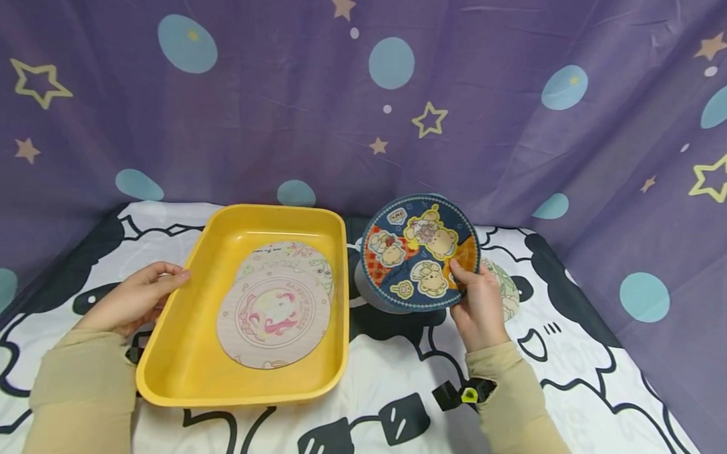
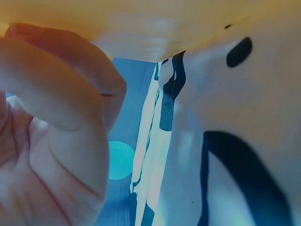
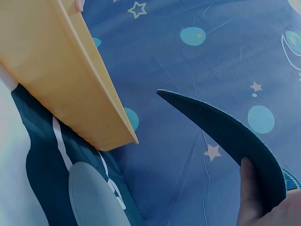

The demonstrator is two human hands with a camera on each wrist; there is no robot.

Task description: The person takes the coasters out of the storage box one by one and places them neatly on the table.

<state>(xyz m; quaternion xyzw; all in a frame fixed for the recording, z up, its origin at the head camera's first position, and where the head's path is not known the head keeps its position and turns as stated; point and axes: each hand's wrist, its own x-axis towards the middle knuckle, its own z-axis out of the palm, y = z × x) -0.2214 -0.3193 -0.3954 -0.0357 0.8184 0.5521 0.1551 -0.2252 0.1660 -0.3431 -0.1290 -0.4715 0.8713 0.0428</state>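
Nearest are the person's sleeves [image 1: 84,391]. The left hand [image 1: 141,293] has its grip closed on the left rim of the yellow tray [image 1: 179,354], thumb on top; the left wrist view alone shows clearly its fingers bent under the tray. The right hand [image 1: 481,304] pinches the lower right edge of the dark mat [image 1: 419,256], thumb on its bear-printed face. The right wrist view adds the mat's plain dark underside, with a finger against it. The mat reaches up and left from the grip, right of the tray. In the tray, a pink mat [image 1: 273,317] overlaps a floral mat [image 1: 290,254]; lettering on both is too blurred to read surely. A grey mat [image 3: 96,197] lies on the cloth [image 1: 395,362], and a green mat [image 1: 510,295] shows behind the right hand. Farthest is the starred curtain [image 1: 253,103].
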